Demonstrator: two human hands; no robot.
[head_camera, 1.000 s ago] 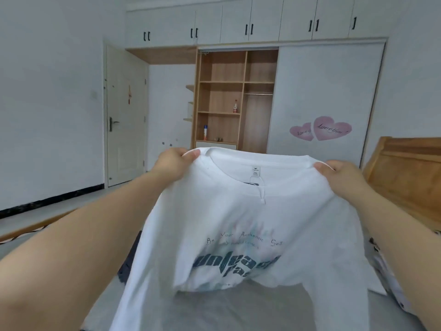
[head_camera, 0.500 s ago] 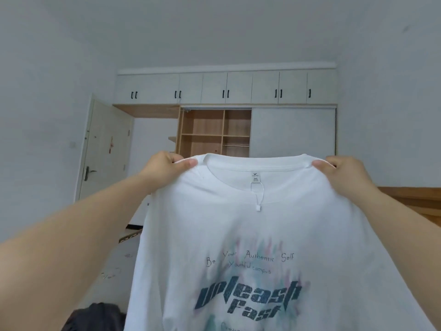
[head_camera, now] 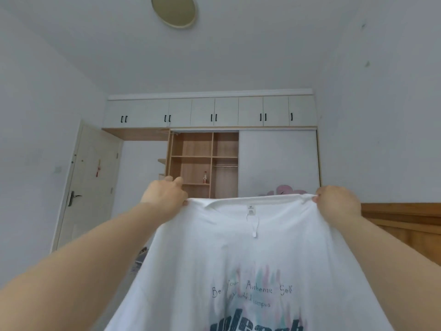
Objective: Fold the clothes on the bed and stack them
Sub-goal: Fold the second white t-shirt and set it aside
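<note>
A white T-shirt (head_camera: 238, 254) with a dark printed slogan hangs spread out in front of me, collar at the top and label facing me. My left hand (head_camera: 164, 197) pinches its left shoulder and my right hand (head_camera: 338, 204) pinches its right shoulder, both arms stretched forward and raised. The shirt's lower part runs out of the bottom of the view. The bed and the other clothes are hidden below the frame.
A wardrobe (head_camera: 210, 149) with open wooden shelves and white upper cabinets fills the far wall. A closed door (head_camera: 88, 187) stands at the left. A wooden headboard (head_camera: 403, 220) shows at the right. A round ceiling lamp (head_camera: 174, 10) is overhead.
The view has tilted upward to the ceiling, so the bed and dark garment dropped out of sight. Both hands spread wider, pulling the shirt's shoulder line taut.
</note>
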